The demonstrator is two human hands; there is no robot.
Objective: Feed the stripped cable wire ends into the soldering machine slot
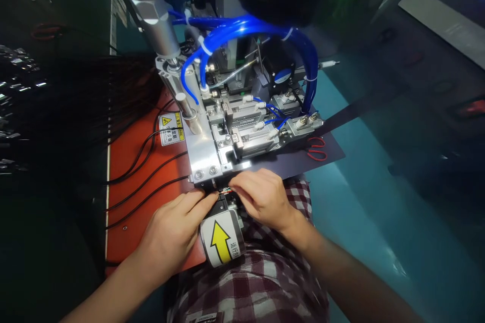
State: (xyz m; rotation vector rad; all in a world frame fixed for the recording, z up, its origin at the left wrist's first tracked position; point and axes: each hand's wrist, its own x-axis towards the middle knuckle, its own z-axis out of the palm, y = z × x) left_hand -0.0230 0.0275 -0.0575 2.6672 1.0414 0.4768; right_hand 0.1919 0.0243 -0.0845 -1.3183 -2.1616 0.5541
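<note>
Thin coloured wires (226, 191), with red and white showing, run between my hands at the front edge of a metal machine (206, 154). My left hand (174, 224) is closed, its fingertips pressed together at the left end of these wires. From the other side, my right hand (263, 197) pinches the wires between thumb and fingers. Just below the fingertips sits a small black block (220, 207). In front of it is a cover with a yellow arrow (221, 241), beside my left fingers. The exact grip points are partly hidden by my fingers.
Black cables (146, 197) trail over the orange tabletop (131, 222) at left, with a long bundle of dark strands (129, 86) behind. Blue air hoses (242, 25) arch above the machine. Red-handled scissors (317, 149) lie on the dark plate (329, 156) at right.
</note>
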